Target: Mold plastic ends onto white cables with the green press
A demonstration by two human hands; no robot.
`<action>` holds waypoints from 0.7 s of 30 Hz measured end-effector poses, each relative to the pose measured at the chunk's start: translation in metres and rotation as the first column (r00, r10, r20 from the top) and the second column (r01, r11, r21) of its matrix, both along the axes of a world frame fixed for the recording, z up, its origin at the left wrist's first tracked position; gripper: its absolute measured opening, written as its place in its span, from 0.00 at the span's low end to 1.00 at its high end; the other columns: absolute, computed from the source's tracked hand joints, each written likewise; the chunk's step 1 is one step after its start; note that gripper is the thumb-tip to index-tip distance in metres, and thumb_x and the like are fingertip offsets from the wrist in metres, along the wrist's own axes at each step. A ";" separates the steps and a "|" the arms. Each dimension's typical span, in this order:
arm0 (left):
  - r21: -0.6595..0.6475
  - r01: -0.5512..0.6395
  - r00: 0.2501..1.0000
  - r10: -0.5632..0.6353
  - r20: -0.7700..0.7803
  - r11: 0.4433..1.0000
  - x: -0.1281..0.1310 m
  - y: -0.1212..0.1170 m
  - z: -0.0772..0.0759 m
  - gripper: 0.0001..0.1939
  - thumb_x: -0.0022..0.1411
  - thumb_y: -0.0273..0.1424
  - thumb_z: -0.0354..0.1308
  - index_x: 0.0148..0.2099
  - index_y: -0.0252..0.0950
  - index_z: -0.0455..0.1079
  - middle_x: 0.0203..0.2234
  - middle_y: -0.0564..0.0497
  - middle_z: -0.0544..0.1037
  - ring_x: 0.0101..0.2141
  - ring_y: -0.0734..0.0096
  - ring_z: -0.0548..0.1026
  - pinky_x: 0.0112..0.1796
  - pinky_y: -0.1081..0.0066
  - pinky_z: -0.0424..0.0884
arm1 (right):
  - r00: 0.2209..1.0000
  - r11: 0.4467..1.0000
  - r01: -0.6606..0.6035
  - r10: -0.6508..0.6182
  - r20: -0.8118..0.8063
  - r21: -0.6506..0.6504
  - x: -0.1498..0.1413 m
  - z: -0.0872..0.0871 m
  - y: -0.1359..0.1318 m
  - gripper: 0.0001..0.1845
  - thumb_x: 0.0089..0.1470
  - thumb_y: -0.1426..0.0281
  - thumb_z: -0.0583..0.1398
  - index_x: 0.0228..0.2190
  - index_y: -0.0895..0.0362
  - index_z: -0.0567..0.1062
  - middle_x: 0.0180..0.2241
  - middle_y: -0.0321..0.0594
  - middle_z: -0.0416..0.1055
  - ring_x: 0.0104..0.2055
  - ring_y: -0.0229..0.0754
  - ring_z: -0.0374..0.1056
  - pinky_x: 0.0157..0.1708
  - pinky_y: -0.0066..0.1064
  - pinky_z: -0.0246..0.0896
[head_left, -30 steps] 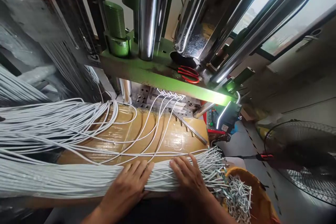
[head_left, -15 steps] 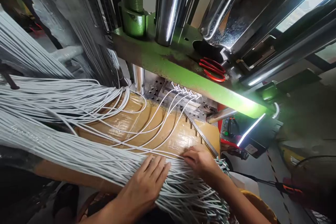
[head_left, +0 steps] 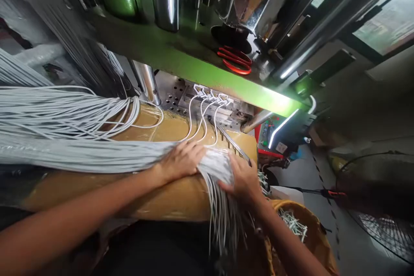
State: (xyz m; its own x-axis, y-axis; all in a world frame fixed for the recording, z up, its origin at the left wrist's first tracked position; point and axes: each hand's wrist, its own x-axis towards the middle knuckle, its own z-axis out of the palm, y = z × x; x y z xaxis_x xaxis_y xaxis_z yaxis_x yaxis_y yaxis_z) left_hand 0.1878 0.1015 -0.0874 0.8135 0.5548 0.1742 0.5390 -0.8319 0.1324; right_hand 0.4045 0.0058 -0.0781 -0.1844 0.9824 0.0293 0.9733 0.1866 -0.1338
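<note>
Two hands on white wire bundle (head_left: 97, 155): left hand (head_left: 181, 159) pressing flat, right hand (head_left: 242, 177) clasping its drooping end.

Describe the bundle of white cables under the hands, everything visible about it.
The bundle of white cables is a thick sheaf of thin, smooth, plastic-looking cords. It comes in from the left edge, lies across the tape-wrapped brown board, then bends over the board's near edge, its ends hanging down. The left hand presses flat on it at the bend; the right hand rests against the hanging part. A few separate cords curve up into the metal fixture under the green press plate.
</note>
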 end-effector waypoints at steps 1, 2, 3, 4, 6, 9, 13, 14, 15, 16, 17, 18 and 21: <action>0.021 -0.014 1.000 0.013 0.007 1.000 0.005 0.009 0.001 0.16 0.64 0.36 0.54 0.48 0.31 0.70 0.40 0.40 0.75 0.43 0.55 0.71 0.42 0.61 0.65 | 0.999 0.999 0.038 -0.037 0.022 -0.022 0.001 0.005 0.011 0.41 0.53 0.50 0.57 0.59 0.63 0.59 0.59 0.56 0.62 0.59 0.56 0.59 0.59 0.54 0.43; 0.039 -0.009 1.000 0.009 0.009 0.999 0.008 0.015 0.002 0.16 0.64 0.37 0.55 0.47 0.31 0.70 0.39 0.40 0.75 0.43 0.55 0.71 0.42 0.61 0.65 | 0.998 0.998 0.052 -0.051 0.038 -0.024 0.000 0.009 0.017 0.42 0.54 0.49 0.57 0.60 0.64 0.58 0.60 0.56 0.60 0.60 0.56 0.57 0.58 0.53 0.45; 0.055 0.006 1.000 -0.006 0.008 0.998 0.007 0.016 0.002 0.16 0.63 0.38 0.55 0.47 0.31 0.70 0.39 0.41 0.75 0.42 0.55 0.71 0.41 0.61 0.65 | 0.998 0.999 0.046 -0.045 0.052 -0.009 -0.004 0.010 0.016 0.45 0.52 0.47 0.57 0.61 0.64 0.56 0.62 0.57 0.57 0.62 0.57 0.54 0.58 0.54 0.44; 0.068 0.029 1.000 -0.029 0.004 0.997 0.002 0.013 0.002 0.17 0.63 0.38 0.57 0.47 0.31 0.70 0.39 0.42 0.76 0.42 0.56 0.71 0.41 0.62 0.65 | 0.998 1.000 0.010 -0.012 0.064 0.018 -0.008 0.009 0.010 0.47 0.51 0.45 0.57 0.62 0.63 0.55 0.63 0.56 0.55 0.63 0.59 0.51 0.59 0.55 0.42; 0.093 0.071 0.997 -0.072 0.005 0.993 -0.015 -0.002 -0.002 0.18 0.61 0.36 0.59 0.50 0.31 0.69 0.43 0.43 0.76 0.42 0.57 0.71 0.41 0.62 0.65 | 0.988 0.989 -0.116 0.107 0.108 0.088 -0.013 0.001 -0.015 0.46 0.51 0.45 0.57 0.62 0.59 0.55 0.64 0.53 0.54 0.65 0.60 0.48 0.59 0.57 0.37; 0.109 0.070 0.996 -0.075 0.047 0.992 -0.039 -0.032 -0.010 0.24 0.60 0.35 0.60 0.56 0.33 0.65 0.51 0.43 0.73 0.48 0.57 0.69 0.47 0.61 0.63 | 0.950 0.943 -0.287 0.259 0.171 0.166 0.001 -0.006 -0.051 0.31 0.58 0.54 0.56 0.60 0.52 0.61 0.62 0.46 0.59 0.63 0.56 0.52 0.60 0.52 0.36; 0.025 0.009 0.996 -0.012 0.087 1.000 -0.025 -0.059 -0.012 0.37 0.58 0.47 0.60 0.63 0.31 0.58 0.58 0.40 0.66 0.58 0.54 0.62 0.57 0.57 0.54 | 0.965 0.951 -0.258 0.260 0.012 0.170 0.027 0.011 -0.030 0.16 0.61 0.60 0.55 0.47 0.53 0.73 0.45 0.42 0.76 0.46 0.47 0.68 0.48 0.39 0.55; 0.001 0.025 0.996 -0.025 0.084 1.000 -0.014 -0.063 -0.012 0.41 0.57 0.50 0.59 0.64 0.29 0.56 0.59 0.38 0.65 0.59 0.52 0.60 0.59 0.55 0.52 | 0.979 0.971 -0.197 0.201 -0.019 0.137 0.028 0.016 -0.014 0.14 0.62 0.63 0.55 0.45 0.54 0.74 0.40 0.42 0.77 0.42 0.45 0.69 0.44 0.37 0.57; -0.016 0.048 0.996 -0.046 0.080 0.999 -0.002 -0.067 -0.012 0.43 0.57 0.51 0.58 0.64 0.27 0.54 0.60 0.37 0.63 0.60 0.51 0.59 0.59 0.54 0.51 | 0.991 0.988 -0.129 0.132 -0.029 0.085 0.026 0.019 0.004 0.13 0.62 0.65 0.54 0.44 0.56 0.74 0.38 0.43 0.76 0.39 0.45 0.69 0.41 0.36 0.58; -0.020 0.073 0.995 -0.072 0.076 0.997 0.010 -0.070 -0.014 0.43 0.58 0.51 0.58 0.65 0.26 0.53 0.61 0.35 0.62 0.60 0.49 0.58 0.59 0.52 0.51 | 0.997 0.997 -0.070 0.071 -0.020 0.024 0.023 0.021 0.021 0.13 0.62 0.67 0.55 0.44 0.57 0.74 0.38 0.44 0.76 0.39 0.45 0.69 0.40 0.35 0.59; -0.015 0.098 0.992 -0.097 0.077 0.995 0.020 -0.074 -0.016 0.42 0.59 0.49 0.57 0.65 0.25 0.52 0.61 0.34 0.61 0.61 0.49 0.58 0.59 0.51 0.51 | 0.999 0.999 -0.036 0.036 -0.005 -0.036 0.019 0.020 0.036 0.12 0.61 0.68 0.55 0.44 0.58 0.75 0.38 0.45 0.75 0.40 0.46 0.69 0.40 0.35 0.59; -0.002 0.114 0.990 -0.113 0.087 0.993 0.027 -0.076 -0.020 0.41 0.60 0.47 0.56 0.65 0.25 0.52 0.61 0.33 0.60 0.61 0.48 0.58 0.59 0.51 0.52 | 1.000 0.995 -0.028 0.028 0.002 -0.095 0.015 0.018 0.048 0.11 0.60 0.69 0.57 0.42 0.57 0.76 0.38 0.45 0.75 0.42 0.47 0.69 0.40 0.35 0.60; 0.043 0.139 0.979 -0.144 0.143 0.989 0.034 -0.083 -0.032 0.34 0.64 0.41 0.53 0.66 0.27 0.52 0.62 0.36 0.60 0.62 0.51 0.57 0.59 0.53 0.53 | 0.997 0.980 -0.071 0.068 -0.024 -0.185 0.009 0.012 0.064 0.07 0.59 0.70 0.58 0.35 0.55 0.77 0.36 0.41 0.74 0.41 0.44 0.69 0.39 0.31 0.61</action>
State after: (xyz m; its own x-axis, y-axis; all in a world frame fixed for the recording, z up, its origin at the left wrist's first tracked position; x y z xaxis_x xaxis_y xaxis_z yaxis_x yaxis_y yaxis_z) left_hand 0.2216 0.0188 -0.1190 0.8482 0.4277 0.3126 0.3923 -0.9036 0.1720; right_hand 0.4137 0.0702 -0.0665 -0.2534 0.9558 -0.1489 0.9559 0.2239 -0.1899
